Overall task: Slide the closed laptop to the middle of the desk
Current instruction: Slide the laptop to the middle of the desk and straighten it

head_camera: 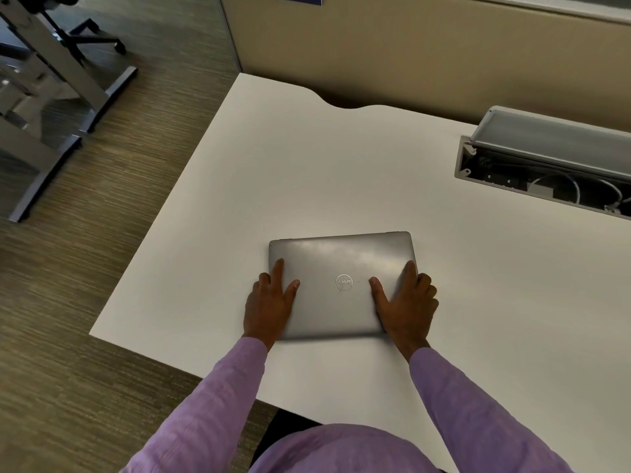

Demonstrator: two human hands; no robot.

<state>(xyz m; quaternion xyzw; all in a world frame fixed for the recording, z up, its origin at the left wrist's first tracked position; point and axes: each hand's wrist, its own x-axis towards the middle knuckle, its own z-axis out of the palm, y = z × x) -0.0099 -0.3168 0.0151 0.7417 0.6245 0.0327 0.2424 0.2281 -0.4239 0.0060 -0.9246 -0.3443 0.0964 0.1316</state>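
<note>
A closed grey laptop (341, 268) with a round logo on its lid lies flat on the white desk (307, 172), toward the near left part of the top. My left hand (268, 302) grips its left edge, thumb on the lid and fingers along the side. On the opposite side, my right hand (406, 302) holds the right edge the same way. Both hands cover the laptop's near corners. Purple sleeves reach in from the bottom of the view.
An open cable tray (546, 179) with a raised grey lid and wires inside is set into the desk at the right rear. A beige partition (392, 46) stands behind the desk. Left of the desk is carpeted floor with another desk's metal legs (68, 97) and a chair base.
</note>
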